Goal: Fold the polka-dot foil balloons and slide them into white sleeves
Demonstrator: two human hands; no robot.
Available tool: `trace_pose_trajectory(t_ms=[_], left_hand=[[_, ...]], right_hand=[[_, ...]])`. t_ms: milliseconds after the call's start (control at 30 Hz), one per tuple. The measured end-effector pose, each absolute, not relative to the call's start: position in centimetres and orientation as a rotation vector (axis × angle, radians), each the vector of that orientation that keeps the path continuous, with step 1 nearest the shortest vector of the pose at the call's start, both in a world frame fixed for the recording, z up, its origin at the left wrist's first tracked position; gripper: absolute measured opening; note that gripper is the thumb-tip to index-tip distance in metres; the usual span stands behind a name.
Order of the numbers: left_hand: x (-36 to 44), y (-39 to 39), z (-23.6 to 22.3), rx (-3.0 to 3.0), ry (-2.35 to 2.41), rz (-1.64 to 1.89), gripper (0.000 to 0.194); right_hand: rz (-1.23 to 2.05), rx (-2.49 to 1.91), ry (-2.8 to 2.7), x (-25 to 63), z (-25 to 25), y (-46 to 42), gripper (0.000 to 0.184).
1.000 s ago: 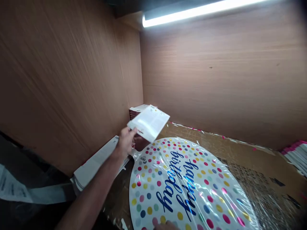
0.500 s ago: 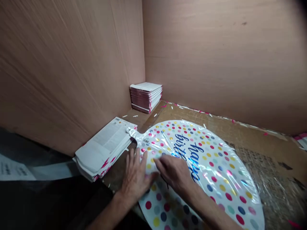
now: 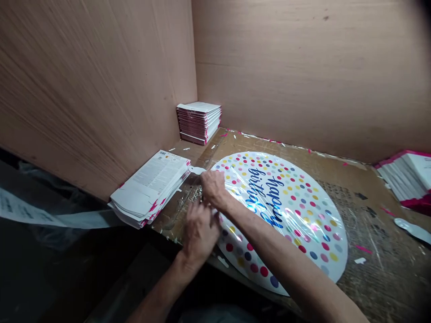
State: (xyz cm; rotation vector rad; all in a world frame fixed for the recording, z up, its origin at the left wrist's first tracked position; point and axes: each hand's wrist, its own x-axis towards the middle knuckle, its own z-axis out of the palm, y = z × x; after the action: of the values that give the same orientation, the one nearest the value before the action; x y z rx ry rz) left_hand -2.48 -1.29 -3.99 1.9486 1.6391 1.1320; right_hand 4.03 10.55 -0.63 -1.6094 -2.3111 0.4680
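The round "happy birthday" balloon (image 3: 313,224) lies flat, printed side up, on the cardboard-covered desk (image 3: 367,273), its tail (image 3: 196,170) pointing toward the near stack of white packets (image 3: 141,190). The right hand (image 3: 214,187) is at the balloon's left edge beside the tail, fingers curled down; whether they pinch the film is hidden. The left hand (image 3: 199,231) is just below, by the same edge, and looks blurred, so I cannot tell if its fingers hold anything.

As for how far things are, the balloon is spread out, its broad face unfolded; the handling seems confined to that edge. More packets are piled in the back corner (image 3: 202,120) and at the right (image 3: 402,177), near a loose silvery strip (image 3: 412,230). Pink and white scraps dot the cardboard.
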Motion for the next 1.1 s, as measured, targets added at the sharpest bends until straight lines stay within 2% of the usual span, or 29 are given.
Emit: trace_pose_trajectory(t_ms=[133, 233, 433, 633, 733, 833, 933, 1033, 1100], left_hand=[[-4.7, 2.6, -2.5, 2.007, 1.788, 1.143, 0.029], [-4.4, 6.2, -2.1, 2.055, 1.778, 0.925, 0.030], [-3.8, 8.2, -3.1, 2.204, 1.998, 0.554, 0.028], [-4.3, 7.5, -3.8, 2.467, 1.839, 0.365, 0.034], [-4.5, 8.2, -3.5, 2.459, 1.841, 0.271, 0.039], [-5.3, 9.2, -2.5, 2.451, 1.833, 0.163, 0.032], [-6.0, 9.2, -0.4, 2.355, 1.853, 0.033, 0.023], [-4.6, 6.8, 1.8, 2.251, 2.198, 0.156, 0.026], [-2.0, 3.9, 2.6, 2.398, 2.141, 0.406, 0.032]], right_hand=[[0.606, -1.726, -2.062, 7.0, -1.1, 11.2, 0.022], [0.820, -1.680, -1.950, 8.3, -1.9, 11.2, 0.027], [1.106, -1.541, -1.662, 9.5, -3.3, 10.8, 0.021], [1.211, -1.493, -1.371, 12.2, -4.1, 8.6, 0.025], [1.228, -1.487, -1.295, 13.1, -3.7, 8.4, 0.020], [1.223, -1.473, -1.265, 14.6, -2.7, 8.4, 0.015], [1.231, -1.478, -1.194, 17.8, -1.7, 7.4, 0.017], [1.226, -1.559, -1.057, 22.3, -1.2, 5.8, 0.023], [1.228, -1.623, -1.009, 25.4, -1.2, 4.7, 0.024]])
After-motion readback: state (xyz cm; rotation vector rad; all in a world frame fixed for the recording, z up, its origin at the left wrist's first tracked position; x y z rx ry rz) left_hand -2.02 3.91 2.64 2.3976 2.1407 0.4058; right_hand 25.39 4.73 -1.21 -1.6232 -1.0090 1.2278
